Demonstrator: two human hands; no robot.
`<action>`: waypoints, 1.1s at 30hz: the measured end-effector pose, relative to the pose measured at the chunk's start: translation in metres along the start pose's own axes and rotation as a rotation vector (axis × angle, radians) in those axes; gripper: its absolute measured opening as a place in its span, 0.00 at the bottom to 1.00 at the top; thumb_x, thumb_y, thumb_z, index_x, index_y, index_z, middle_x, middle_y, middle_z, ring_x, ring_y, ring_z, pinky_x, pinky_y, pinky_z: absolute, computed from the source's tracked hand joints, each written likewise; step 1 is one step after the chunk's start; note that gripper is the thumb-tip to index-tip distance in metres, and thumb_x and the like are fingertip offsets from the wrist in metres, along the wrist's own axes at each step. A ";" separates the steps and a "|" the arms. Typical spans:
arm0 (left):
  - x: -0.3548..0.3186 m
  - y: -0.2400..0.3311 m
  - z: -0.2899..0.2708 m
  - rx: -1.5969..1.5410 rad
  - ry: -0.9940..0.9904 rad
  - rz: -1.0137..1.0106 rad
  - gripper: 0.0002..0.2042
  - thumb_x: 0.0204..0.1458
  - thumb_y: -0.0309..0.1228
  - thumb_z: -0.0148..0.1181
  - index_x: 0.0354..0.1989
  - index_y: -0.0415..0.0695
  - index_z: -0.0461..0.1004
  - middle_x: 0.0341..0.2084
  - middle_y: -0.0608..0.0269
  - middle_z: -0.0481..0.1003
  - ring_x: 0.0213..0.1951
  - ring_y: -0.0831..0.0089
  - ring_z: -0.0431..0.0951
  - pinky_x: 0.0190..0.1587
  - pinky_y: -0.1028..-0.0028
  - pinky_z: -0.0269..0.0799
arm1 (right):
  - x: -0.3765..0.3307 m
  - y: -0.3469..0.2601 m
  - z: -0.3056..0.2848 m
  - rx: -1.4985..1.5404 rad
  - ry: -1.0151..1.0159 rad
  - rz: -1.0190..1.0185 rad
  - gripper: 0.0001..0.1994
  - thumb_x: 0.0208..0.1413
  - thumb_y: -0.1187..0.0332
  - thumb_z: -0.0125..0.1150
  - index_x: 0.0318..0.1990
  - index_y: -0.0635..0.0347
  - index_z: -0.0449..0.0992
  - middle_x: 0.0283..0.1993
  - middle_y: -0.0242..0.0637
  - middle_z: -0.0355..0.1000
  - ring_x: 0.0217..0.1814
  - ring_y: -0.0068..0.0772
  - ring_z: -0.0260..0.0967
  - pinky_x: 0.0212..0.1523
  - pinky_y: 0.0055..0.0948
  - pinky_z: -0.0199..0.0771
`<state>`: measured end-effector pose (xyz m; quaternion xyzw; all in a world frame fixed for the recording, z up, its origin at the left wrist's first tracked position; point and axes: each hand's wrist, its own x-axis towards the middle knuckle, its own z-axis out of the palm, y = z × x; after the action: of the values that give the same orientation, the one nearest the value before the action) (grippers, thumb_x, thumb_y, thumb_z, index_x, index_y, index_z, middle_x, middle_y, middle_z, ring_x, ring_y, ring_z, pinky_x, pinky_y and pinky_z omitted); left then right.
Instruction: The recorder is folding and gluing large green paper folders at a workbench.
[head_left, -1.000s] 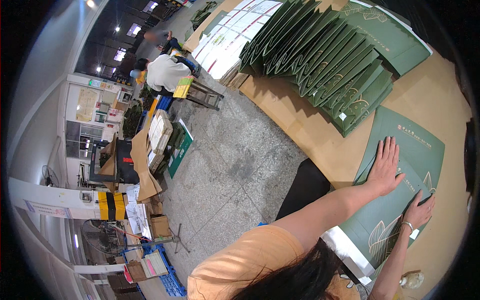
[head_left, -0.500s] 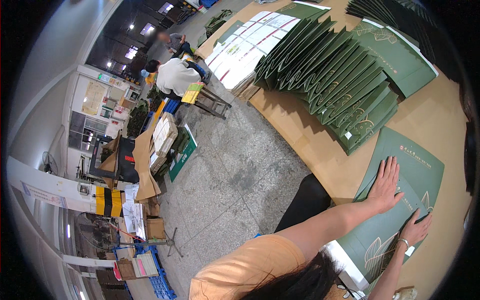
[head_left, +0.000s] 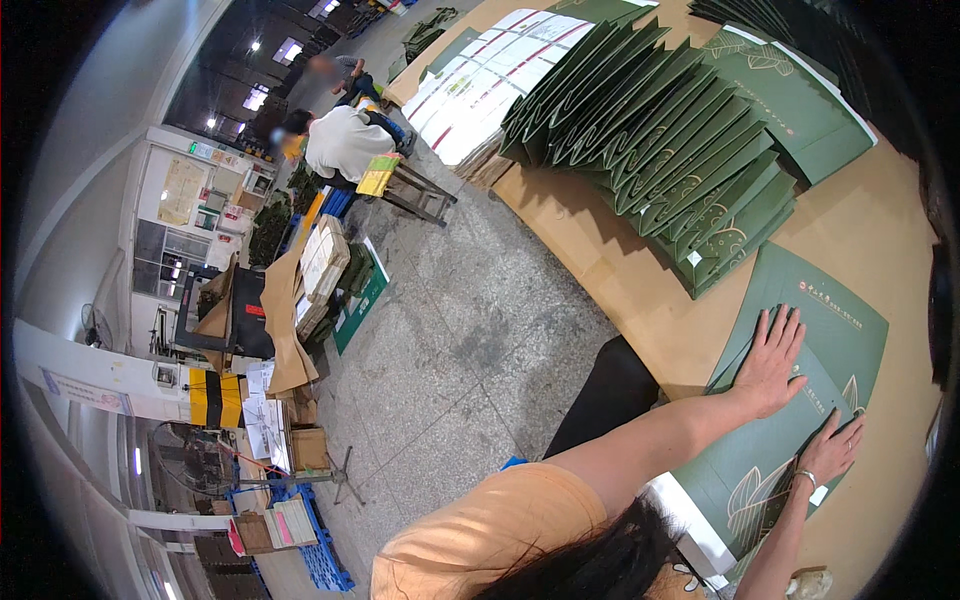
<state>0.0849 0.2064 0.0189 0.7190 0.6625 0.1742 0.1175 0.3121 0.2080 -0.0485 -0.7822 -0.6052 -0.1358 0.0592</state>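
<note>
My left hand [head_left: 770, 365] lies flat with its fingers stretched out on a flattened green paper bag [head_left: 775, 428]. Lower and to the right, my right hand [head_left: 832, 448] presses on the same bag's side edge, its fingers extended; a ring and a bracelet show on that arm. Gold line drawings decorate the bag, whose white end points toward me. Under it, a second flat green bag [head_left: 850, 338] pokes out on the far side. Neither hand grips anything.
Beyond my hands, a row of opened green paper bags [head_left: 640, 150] stands packed on the brown tabletop [head_left: 570, 235]. Next to it are a wrapped white stack [head_left: 490, 85] and more flat green bags [head_left: 795, 105]. A person sits near a wooden stool [head_left: 405, 195] across the floor.
The view has shifted slightly. Both hands stay flat on the bag, in nearly the same place.
</note>
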 end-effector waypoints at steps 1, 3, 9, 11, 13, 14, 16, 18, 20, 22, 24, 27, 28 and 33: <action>0.000 0.001 0.000 0.013 -0.021 -0.013 0.39 0.57 0.53 0.43 0.68 0.34 0.46 0.69 0.43 0.42 0.70 0.48 0.35 0.69 0.48 0.26 | -0.001 -0.001 -0.002 -0.030 -0.011 0.003 0.31 0.65 0.44 0.36 0.68 0.55 0.54 0.69 0.40 0.56 0.70 0.42 0.50 0.67 0.41 0.49; -0.001 0.002 0.000 0.023 -0.048 -0.028 0.39 0.57 0.54 0.42 0.68 0.35 0.46 0.69 0.45 0.42 0.71 0.49 0.35 0.69 0.48 0.25 | -0.002 -0.004 -0.007 -0.064 -0.027 0.005 0.31 0.65 0.44 0.36 0.68 0.53 0.54 0.69 0.40 0.55 0.71 0.41 0.50 0.68 0.41 0.49; -0.002 0.000 0.001 -0.058 0.011 -0.016 0.39 0.56 0.51 0.46 0.66 0.29 0.48 0.68 0.40 0.43 0.70 0.47 0.35 0.69 0.48 0.26 | -0.002 -0.009 -0.013 -0.047 -0.048 0.024 0.31 0.65 0.45 0.36 0.68 0.53 0.54 0.70 0.39 0.54 0.71 0.41 0.49 0.68 0.41 0.47; -0.002 0.000 0.001 -0.131 0.037 -0.013 0.39 0.55 0.49 0.49 0.65 0.28 0.49 0.67 0.38 0.43 0.70 0.47 0.35 0.69 0.48 0.26 | -0.001 -0.010 -0.015 -0.062 -0.067 0.049 0.31 0.64 0.44 0.36 0.68 0.52 0.54 0.70 0.39 0.54 0.71 0.40 0.49 0.68 0.41 0.47; -0.003 0.001 0.002 -0.145 0.041 -0.016 0.40 0.54 0.49 0.50 0.65 0.27 0.49 0.67 0.37 0.43 0.70 0.47 0.35 0.69 0.49 0.26 | -0.002 -0.007 -0.011 -0.063 -0.060 0.045 0.31 0.64 0.44 0.36 0.68 0.52 0.54 0.70 0.39 0.54 0.71 0.40 0.49 0.68 0.41 0.47; -0.002 0.001 0.002 -0.156 0.050 -0.017 0.40 0.54 0.48 0.52 0.64 0.26 0.49 0.67 0.37 0.42 0.70 0.47 0.35 0.70 0.49 0.26 | -0.001 -0.006 -0.010 -0.060 -0.048 0.043 0.32 0.64 0.43 0.36 0.68 0.52 0.54 0.70 0.39 0.54 0.72 0.40 0.49 0.68 0.41 0.47; -0.003 0.001 0.004 -0.156 0.075 -0.013 0.40 0.54 0.48 0.52 0.64 0.26 0.49 0.67 0.37 0.42 0.70 0.47 0.35 0.70 0.50 0.26 | -0.002 -0.006 -0.010 -0.064 -0.051 0.044 0.32 0.64 0.43 0.36 0.68 0.52 0.54 0.70 0.39 0.54 0.72 0.40 0.49 0.68 0.41 0.47; -0.003 -0.001 0.008 -0.153 0.103 -0.012 0.40 0.54 0.48 0.52 0.64 0.26 0.48 0.67 0.37 0.42 0.70 0.47 0.35 0.70 0.50 0.26 | -0.002 -0.008 -0.011 -0.066 -0.053 0.043 0.32 0.64 0.43 0.36 0.68 0.52 0.54 0.70 0.39 0.54 0.72 0.40 0.49 0.68 0.41 0.47; -0.002 -0.001 0.008 -0.139 0.157 -0.010 0.41 0.54 0.49 0.51 0.64 0.25 0.48 0.67 0.37 0.42 0.70 0.48 0.35 0.70 0.51 0.26 | -0.001 -0.009 -0.013 -0.033 -0.052 0.041 0.32 0.64 0.43 0.36 0.68 0.52 0.55 0.70 0.40 0.55 0.72 0.41 0.49 0.68 0.41 0.48; -0.002 0.000 0.006 -0.113 0.099 -0.022 0.41 0.55 0.49 0.50 0.65 0.26 0.47 0.67 0.37 0.42 0.70 0.48 0.35 0.70 0.51 0.26 | -0.001 -0.008 -0.011 -0.042 -0.049 0.035 0.32 0.64 0.43 0.36 0.68 0.52 0.55 0.70 0.40 0.55 0.72 0.41 0.49 0.68 0.41 0.48; -0.002 0.001 0.003 -0.083 0.043 -0.035 0.40 0.55 0.50 0.49 0.65 0.26 0.47 0.67 0.37 0.42 0.70 0.48 0.35 0.70 0.50 0.26 | -0.001 -0.008 -0.011 -0.046 -0.044 0.028 0.32 0.64 0.42 0.36 0.68 0.52 0.55 0.70 0.40 0.54 0.72 0.41 0.49 0.68 0.41 0.48; -0.001 0.002 0.000 -0.044 0.013 -0.040 0.40 0.56 0.51 0.46 0.65 0.27 0.46 0.68 0.38 0.41 0.71 0.49 0.34 0.70 0.50 0.25 | -0.001 -0.007 -0.009 -0.074 -0.063 0.040 0.32 0.64 0.42 0.36 0.68 0.52 0.55 0.69 0.40 0.55 0.71 0.40 0.49 0.68 0.41 0.47; -0.001 0.003 0.000 -0.045 0.011 -0.036 0.40 0.57 0.51 0.45 0.66 0.28 0.46 0.68 0.38 0.41 0.71 0.49 0.34 0.70 0.50 0.25 | -0.001 -0.005 -0.006 -0.077 -0.062 0.046 0.32 0.64 0.42 0.36 0.68 0.52 0.54 0.69 0.40 0.55 0.71 0.40 0.49 0.68 0.42 0.47; -0.001 0.002 0.001 -0.050 0.031 -0.033 0.40 0.57 0.51 0.45 0.66 0.29 0.46 0.68 0.38 0.41 0.70 0.48 0.34 0.69 0.49 0.25 | -0.001 -0.008 -0.007 -0.085 -0.051 0.050 0.32 0.64 0.42 0.35 0.69 0.52 0.53 0.69 0.40 0.55 0.71 0.40 0.49 0.68 0.43 0.47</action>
<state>0.0865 0.2050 0.0189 0.7021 0.6714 0.1998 0.1278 0.3027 0.2072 -0.0424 -0.8020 -0.5806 -0.1399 0.0140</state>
